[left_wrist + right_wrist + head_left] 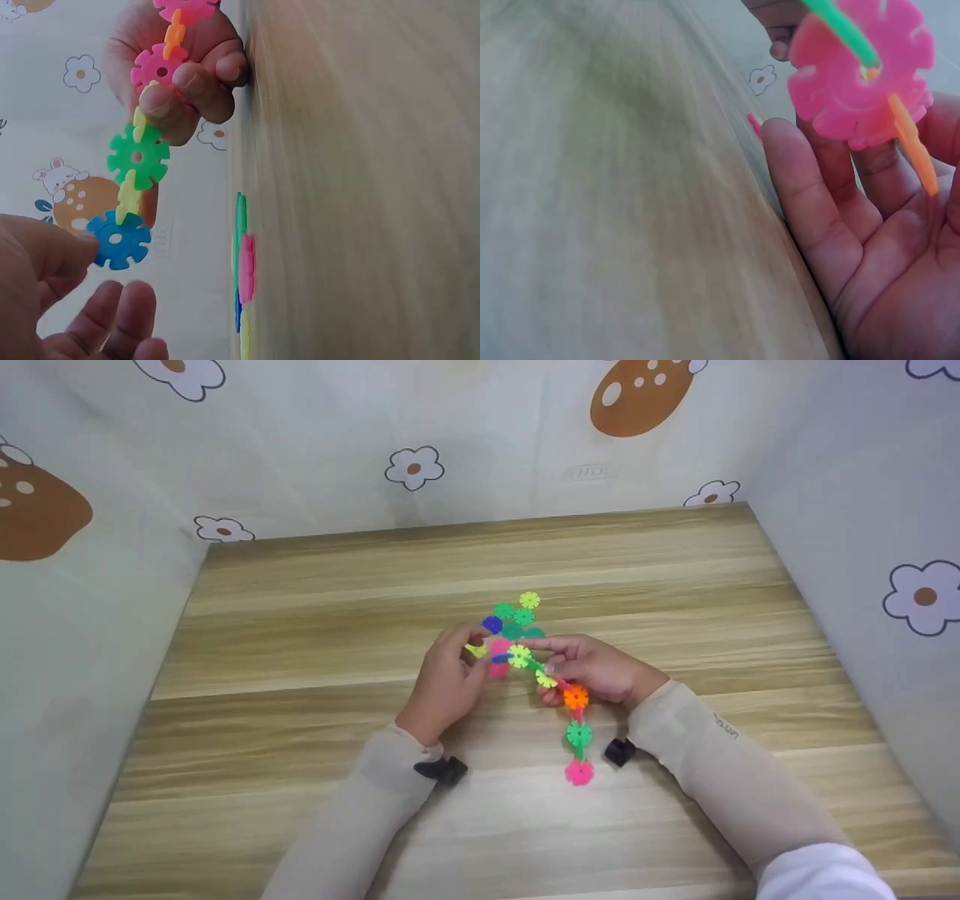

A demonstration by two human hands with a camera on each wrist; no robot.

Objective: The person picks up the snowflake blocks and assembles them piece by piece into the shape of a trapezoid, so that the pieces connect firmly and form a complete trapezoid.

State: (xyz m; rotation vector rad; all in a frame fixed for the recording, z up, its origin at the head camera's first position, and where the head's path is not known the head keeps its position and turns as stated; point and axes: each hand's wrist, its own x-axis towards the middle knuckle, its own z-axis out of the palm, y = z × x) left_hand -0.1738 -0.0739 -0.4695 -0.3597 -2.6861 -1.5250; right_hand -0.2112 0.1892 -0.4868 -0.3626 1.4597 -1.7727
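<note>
A chain of colourful notched plastic discs (pixel 576 697) hangs from between the two hands, its pink end disc (pixel 579 772) lowest in the head view. My right hand (pixel 600 666) grips the chain around its middle, fingers curled over a pink disc (pixel 160 70) and a yellow one beside it. At the other end, my left hand (pixel 448 682) pinches the blue disc (pixel 118 240) by its edge between thumb and finger. A yellow disc (pixel 129 196) and a green disc (pixel 139 157) link on above the blue one.
Loose notched discs lie on the wooden table (pixel 337 607) just beyond the hands: several green ones (pixel 523 616), a dark blue one (pixel 492 624), a yellow one (pixel 529 600) and pink ones (pixel 500 646). Patterned white walls (pixel 487 450) rise behind and at both sides.
</note>
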